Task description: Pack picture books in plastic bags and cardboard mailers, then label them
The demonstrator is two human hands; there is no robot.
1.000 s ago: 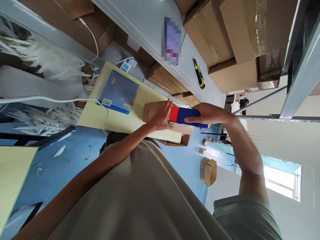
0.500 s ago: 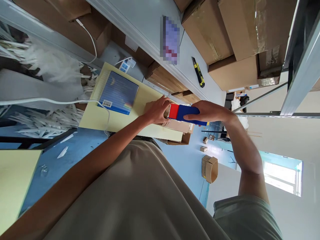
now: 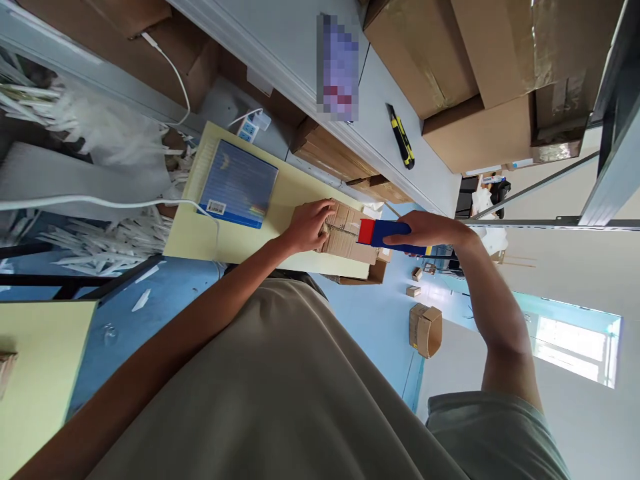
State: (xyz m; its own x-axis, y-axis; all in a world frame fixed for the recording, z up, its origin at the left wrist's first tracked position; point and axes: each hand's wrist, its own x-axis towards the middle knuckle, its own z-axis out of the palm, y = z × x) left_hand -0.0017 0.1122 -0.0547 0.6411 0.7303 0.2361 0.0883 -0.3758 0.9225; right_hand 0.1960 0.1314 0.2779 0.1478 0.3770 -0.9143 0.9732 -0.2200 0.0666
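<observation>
My left hand (image 3: 309, 228) is at the left end of a small cardboard box (image 3: 345, 248), its thumb and fingers curled on the box's edge. The box lies on the pale yellow tabletop, with a seam running along its upper face. My right hand (image 3: 425, 230) is wrapped around a blue tape dispenser (image 3: 387, 233) with a red front end. That red end sits over the right part of the box, close to the seam. Whether it touches the cardboard I cannot tell. My right fingertips are mostly hidden beneath the dispenser.
A blue folder-like pack (image 3: 239, 183) with a barcode lies left on the yellow table (image 3: 187, 233), crossed by a white cable (image 3: 100, 200). A yellow-and-black utility knife (image 3: 400, 137) rests on the grey shelf (image 3: 373, 130). Large cardboard boxes (image 3: 425, 57) stand behind it.
My right hand has moved the tape dispenser rightward along the box, away from my left hand. More of the box's upper face shows between them. My left hand stays at the left end.
</observation>
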